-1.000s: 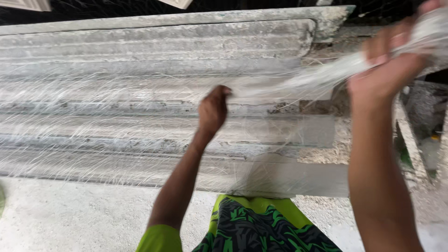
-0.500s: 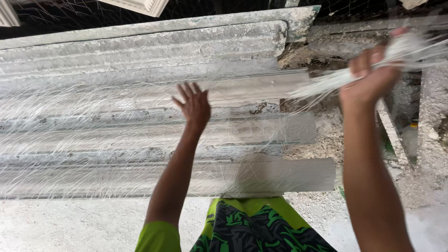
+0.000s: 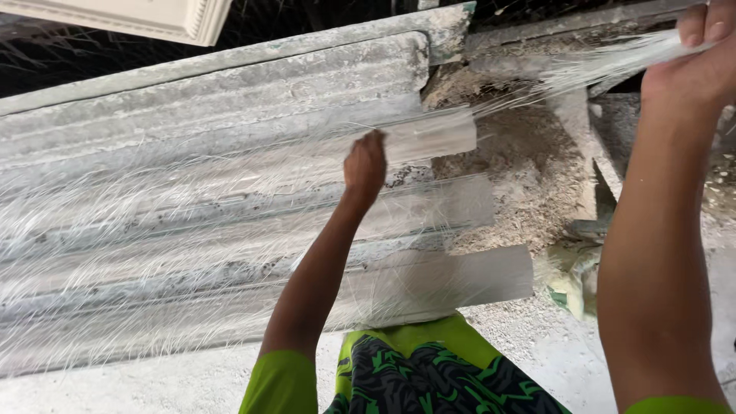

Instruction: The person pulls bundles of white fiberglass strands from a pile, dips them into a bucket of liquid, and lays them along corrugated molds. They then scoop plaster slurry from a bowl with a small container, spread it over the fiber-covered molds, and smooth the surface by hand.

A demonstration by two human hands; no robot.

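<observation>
A long grey ridged mould (image 3: 215,176) lies across the view, its channels crusted with white plaster. Fine glassy white fibre strands (image 3: 153,245) are spread thinly over its left and middle. My left hand (image 3: 365,165) reaches out over the mould near its right end, fingers curled onto the fibres there. Raised at the top right, my right hand (image 3: 694,65) is closed around a gathered bundle of fibres (image 3: 606,65), which stretches down and left toward the mould.
A white decorative plaster moulding (image 3: 130,17) shows at the top left. Loose grey rubble (image 3: 521,169) is heaped right of the mould. A crumpled yellowish bag (image 3: 575,276) lies lower right. Dusty pale floor (image 3: 115,387) runs along the bottom.
The view has shifted so the mould's right end sits further left. My left hand went from spread fingers to curled on the fibres. My right hand has risen to the top right corner.
</observation>
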